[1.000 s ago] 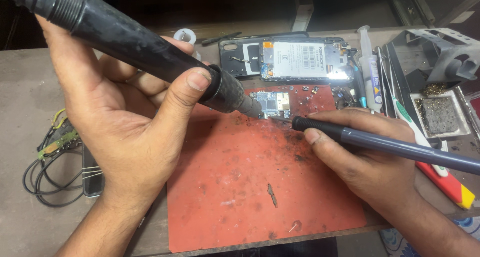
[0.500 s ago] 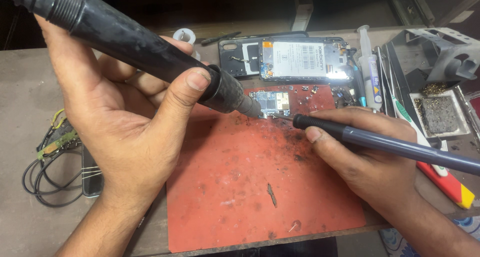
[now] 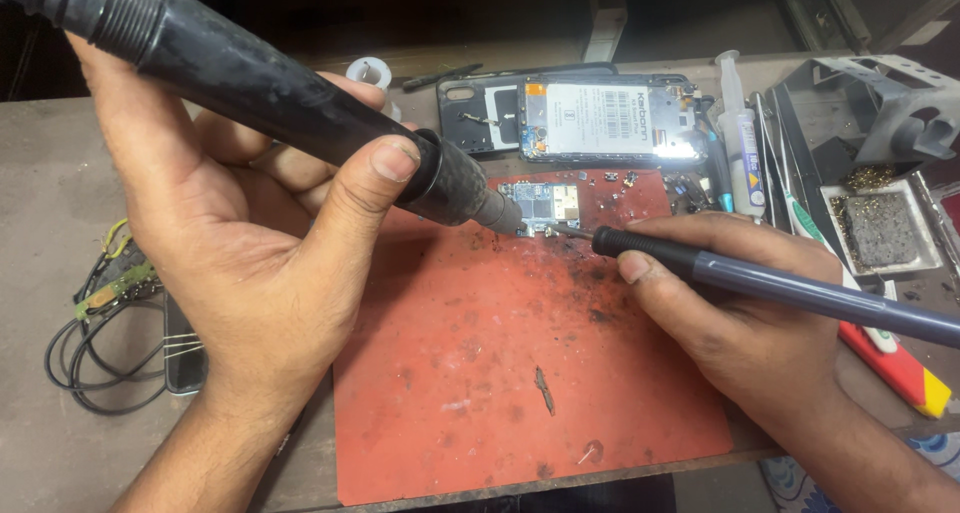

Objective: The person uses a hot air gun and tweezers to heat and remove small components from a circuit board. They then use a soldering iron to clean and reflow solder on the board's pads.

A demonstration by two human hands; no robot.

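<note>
the left hand (image 3: 235, 263) has its grip wrapped around a black hot-air wand (image 3: 300, 113), nozzle over the small circuit board (image 3: 540, 205) on the red mat (image 3: 520, 373). the right hand (image 3: 745, 313) pinches a grey soldering iron (image 3: 780, 285), its tip touching the board.
</note>
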